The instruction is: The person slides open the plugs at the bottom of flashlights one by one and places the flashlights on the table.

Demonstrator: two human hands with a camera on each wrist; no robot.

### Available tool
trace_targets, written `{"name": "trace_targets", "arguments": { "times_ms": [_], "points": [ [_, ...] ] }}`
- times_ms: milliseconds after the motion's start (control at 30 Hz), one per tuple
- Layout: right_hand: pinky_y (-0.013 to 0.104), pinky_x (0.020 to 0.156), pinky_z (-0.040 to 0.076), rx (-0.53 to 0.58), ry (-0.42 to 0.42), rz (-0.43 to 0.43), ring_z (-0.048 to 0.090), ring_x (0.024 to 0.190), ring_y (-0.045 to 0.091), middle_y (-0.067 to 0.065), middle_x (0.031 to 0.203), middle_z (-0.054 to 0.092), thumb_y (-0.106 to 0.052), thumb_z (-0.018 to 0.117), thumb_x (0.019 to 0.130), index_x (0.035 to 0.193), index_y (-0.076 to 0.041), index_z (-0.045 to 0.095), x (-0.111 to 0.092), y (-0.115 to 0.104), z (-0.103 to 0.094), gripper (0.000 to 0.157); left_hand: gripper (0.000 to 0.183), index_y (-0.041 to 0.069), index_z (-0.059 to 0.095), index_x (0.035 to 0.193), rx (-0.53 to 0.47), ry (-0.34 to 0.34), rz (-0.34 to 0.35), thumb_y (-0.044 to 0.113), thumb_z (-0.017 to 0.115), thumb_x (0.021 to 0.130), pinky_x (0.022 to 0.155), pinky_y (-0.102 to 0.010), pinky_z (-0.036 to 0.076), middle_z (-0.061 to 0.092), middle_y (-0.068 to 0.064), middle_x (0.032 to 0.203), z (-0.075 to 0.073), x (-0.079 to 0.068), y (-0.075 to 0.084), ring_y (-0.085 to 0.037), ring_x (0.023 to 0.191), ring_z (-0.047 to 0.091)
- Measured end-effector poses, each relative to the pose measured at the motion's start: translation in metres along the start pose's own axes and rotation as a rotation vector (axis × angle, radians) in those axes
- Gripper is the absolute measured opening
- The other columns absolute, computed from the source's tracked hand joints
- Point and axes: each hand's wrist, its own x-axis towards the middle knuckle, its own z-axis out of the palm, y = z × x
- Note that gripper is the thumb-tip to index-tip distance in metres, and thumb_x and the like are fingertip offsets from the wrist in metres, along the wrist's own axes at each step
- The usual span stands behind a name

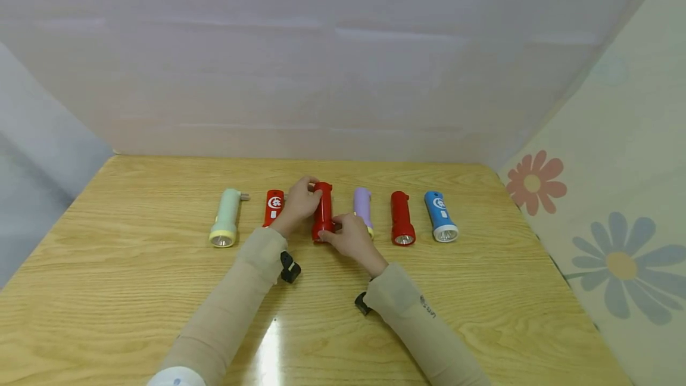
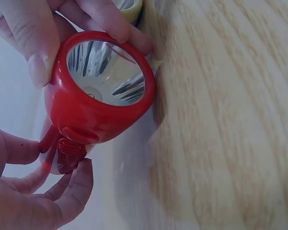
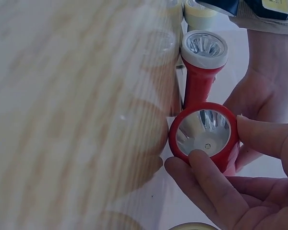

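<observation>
A plain red flashlight (image 1: 323, 213) lies in the middle of the row, its lens end toward me. My left hand (image 1: 301, 202) pinches its tail end between thumb and fingers. At the lens end, my right hand (image 1: 352, 238) holds the red head, thumb on one side and fingers on the other. The left wrist view shows the bright reflector (image 2: 105, 72) and a ridged red switch (image 2: 71, 146) near the left fingertips. In the right wrist view, one right fingertip overlaps the lower rim of the lens (image 3: 204, 132).
On the wooden table (image 1: 134, 290), left of the hands, lie a mint flashlight (image 1: 228, 210) and a red one with a white logo (image 1: 274, 204). To the right are a purple flashlight (image 1: 362, 202), another red one (image 1: 401, 216) and a blue one (image 1: 439, 213). A pale wall backs the table.
</observation>
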Motion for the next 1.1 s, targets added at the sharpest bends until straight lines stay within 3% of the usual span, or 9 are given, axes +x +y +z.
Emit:
{"name": "trace_targets", "arguments": {
  "times_ms": [433, 800, 1100],
  "points": [
    [0.023, 0.059, 0.047, 0.01, -0.024, 0.036, 0.061, 0.075, 0.019, 0.012, 0.089, 0.067, -0.018, 0.071, 0.079, 0.101, 0.005, 0.066, 0.0, -0.0021, -0.0034, 0.032, 0.034, 0.003, 0.044, 0.126, -0.024, -0.001, 0.032, 0.015, 0.047, 0.094, 0.08, -0.04, 0.049, 0.049, -0.017, 0.121, -0.0014, -0.0031, 0.0017, -0.03, 0.102, 0.053],
    [0.023, 0.058, 0.046, 0.015, -0.017, 0.034, 0.062, 0.074, 0.018, 0.013, 0.089, 0.067, -0.019, 0.072, 0.079, 0.102, 0.005, 0.065, -0.0002, -0.0024, -0.0038, 0.033, 0.033, 0.005, 0.046, 0.123, 0.003, 0.023, 0.097, 0.016, 0.053, 0.092, 0.075, -0.038, 0.051, 0.051, -0.016, 0.12, -0.0027, -0.0052, 0.0013, -0.03, 0.097, 0.054],
    [0.03, 0.068, 0.051, 0.067, -0.018, 0.01, 0.064, 0.087, 0.025, 0.018, 0.101, 0.065, -0.014, 0.065, 0.084, 0.11, 0.008, 0.061, -0.0001, 0.002, -0.0036, 0.035, 0.036, 0.001, 0.046, 0.126, -0.027, 0.025, 0.115, 0.013, 0.052, 0.093, 0.075, -0.039, 0.051, 0.051, -0.017, 0.121, -0.0024, -0.0046, 0.0017, -0.03, 0.096, 0.055]
  ]
}}
